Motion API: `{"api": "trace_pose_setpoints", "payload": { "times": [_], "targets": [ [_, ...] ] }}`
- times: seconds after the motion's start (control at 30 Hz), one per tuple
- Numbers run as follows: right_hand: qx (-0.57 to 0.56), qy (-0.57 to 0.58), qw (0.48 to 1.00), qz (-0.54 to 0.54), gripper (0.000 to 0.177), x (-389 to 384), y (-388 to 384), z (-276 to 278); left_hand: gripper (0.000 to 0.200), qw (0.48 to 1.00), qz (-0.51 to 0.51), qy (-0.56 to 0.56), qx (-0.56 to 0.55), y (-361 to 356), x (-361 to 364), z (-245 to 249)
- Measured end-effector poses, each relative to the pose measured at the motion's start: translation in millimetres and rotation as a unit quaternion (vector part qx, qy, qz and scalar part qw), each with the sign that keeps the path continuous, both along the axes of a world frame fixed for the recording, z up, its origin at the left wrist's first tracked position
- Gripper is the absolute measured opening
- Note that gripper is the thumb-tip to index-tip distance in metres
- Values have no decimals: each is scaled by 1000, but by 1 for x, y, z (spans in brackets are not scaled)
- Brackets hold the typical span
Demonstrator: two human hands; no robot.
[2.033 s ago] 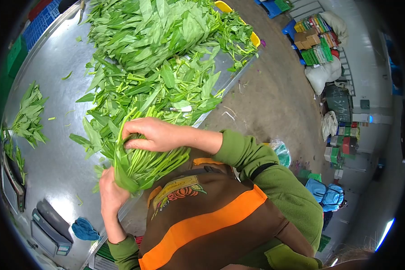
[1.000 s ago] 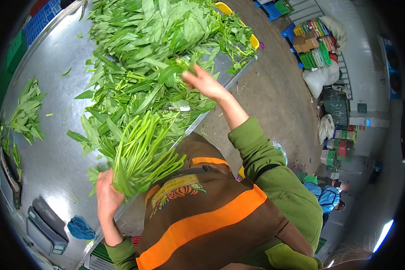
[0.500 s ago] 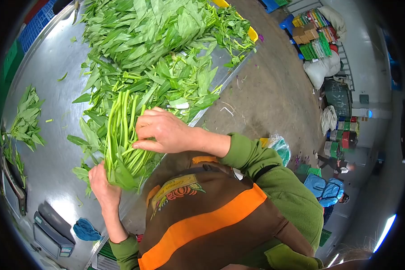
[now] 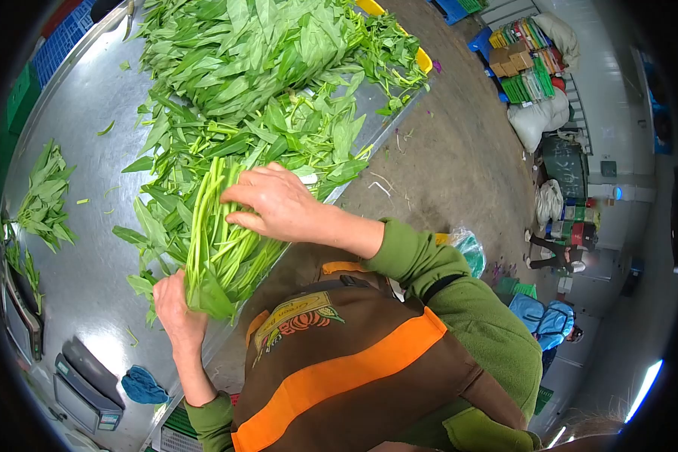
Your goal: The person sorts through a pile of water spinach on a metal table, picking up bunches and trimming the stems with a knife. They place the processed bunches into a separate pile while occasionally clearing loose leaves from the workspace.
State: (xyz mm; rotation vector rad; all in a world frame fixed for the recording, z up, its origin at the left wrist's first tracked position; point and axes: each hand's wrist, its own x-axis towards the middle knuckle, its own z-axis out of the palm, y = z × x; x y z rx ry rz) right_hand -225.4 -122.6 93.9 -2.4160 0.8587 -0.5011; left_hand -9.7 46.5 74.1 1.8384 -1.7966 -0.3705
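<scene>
A bunch of water spinach (image 4: 217, 226), long pale green stems with narrow leaves, is held above the near edge of the metal table. My left hand (image 4: 181, 307) grips the lower left side of this bunch, its fingers partly hidden behind leaves. From the right, my right hand (image 4: 275, 202) has its thumb and bent fingers closed on stems at the bunch's upper right side. Just beyond both hands lie loose water spinach stalks (image 4: 279, 135). A large heap of leafy water spinach (image 4: 233, 53) is stacked farther back.
The metal table (image 4: 90, 248) carries a small leafy pile (image 4: 45, 196) at left. Weighing scales (image 4: 87, 395) and a blue cloth (image 4: 143, 384) sit at lower left. A yellow crate (image 4: 423, 60) shows behind the heap. Other people (image 4: 556, 255) are farther off at right.
My right hand has shifted slightly up and its fingers have moved along the stems. The bunch has moved a little to the right, with my left hand following slightly.
</scene>
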Motion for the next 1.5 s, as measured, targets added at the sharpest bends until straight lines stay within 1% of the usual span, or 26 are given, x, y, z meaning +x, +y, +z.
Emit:
{"api": "trace_pose_setpoints", "payload": {
  "times": [0.03, 0.1, 0.23, 0.3, 0.43, 0.5, 0.53, 0.57, 0.63, 0.67, 0.7, 0.73, 0.77, 0.87, 0.9, 0.97, 1.0, 1.07, 1.1, 1.13, 1.17, 1.23, 1.3, 1.37, 1.43, 1.5],
  "targets": [
    [0, 0, 1000, 0, 30, -2, -3, 3, 44, 1000, -2, -2, -3, 0, 0, 0],
    [-74, 22, 997, 24, 31, -5, -7, 13, 44, 1000, -5, -3, -6, -1, 0, 1],
    [-36, 26, 999, 30, 36, -5, -9, 3, 43, 1000, -14, -8, -8, -3, -1, 1],
    [84, 25, 996, 30, 36, -3, -8, -6, 43, 1000, -17, -6, -12, -4, -2, 2],
    [136, 12, 989, 65, 35, 2, -9, -25, 43, 999, -52, -7, 2, -6, -3, 3],
    [265, 11, 964, 38, 33, 8, -3, -35, 44, 998, -62, -3, -2, -5, -5, 2],
    [216, -43, 975, 37, 30, 9, 1, -40, 43, 998, -60, 0, 2, -5, -6, 2],
    [216, -43, 975, 37, 30, 6, 1, -44, 42, 998, -58, 3, 6, -5, -6, 2],
    [327, -23, 945, 16, 29, 6, 1, -36, 41, 999, -52, 11, 4, -4, -6, 3],
    [327, -23, 945, 16, 29, 6, 0, -39, 40, 999, -48, 20, 2, -4, -6, 3],
    [339, -90, 936, -22, 27, 6, -2, -44, 40, 999, -47, 20, 2, -4, -6, 2],
    [348, -156, 923, -60, 25, 4, -5, -50, 39, 999, -49, 24, 4, -3, -4, 1],
    [432, -204, 868, -136, 20, -2, -15, -58, 39, 998, -50, 28, 7, -1, -3, 1],
    [402, -351, 794, -290, 13, -17, -49, -53, 39, 999, -43, 32, 7, 5, 2, 1],
    [430, -403, 741, -321, 12, -28, -59, -60, 39, 999, -43, 32, 7, 6, 4, 1],
    [478, -445, 684, -325, 16, -51, -75, -60, 40, 999, -42, 29, 4, 8, 7, 1],
    [477, -445, 685, -325, 16, -53, -74, -46, 40, 999, -41, 29, 3, 8, 7, 1],
    [430, -254, 832, -240, 26, -45, -62, -12, 39, 999, -39, 19, -1, 7, 7, 2],
    [374, -178, 899, -146, 34, -45, -52, -12, 39, 999, -40, 19, 0, 7, 7, 2],
    [231, -136, 963, -15, 32, -42, -45, -10, 39, 999, -43, 21, 2, 6, 6, 2],
    [78, -86, 986, 116, 31, -38, -39, -4, 39, 999, -48, 25, 2, 4, 5, 1],
    [36, 4, 991, 127, 28, -26, -19, 5, 40, 998, -57, 30, 8, 2, 4, 0],
    [47, 0, 989, 137, 28, -18, -14, -5, 40, 997, -63, 33, 13, 0, 4, 0],
    [135, -9, 969, 206, 26, -13, -13, -9, 40, 997, -63, 35, 27, 1, 4, 1],
    [153, -9, 967, 205, 25, -11, -10, -9, 39, 997, -60, 36, 30, 2, 4, 4],
    [217, -59, 959, 171, 25, -11, -10, -14, 39, 997, -59, 39, 31, 2, 3, 4]
  ]
}}
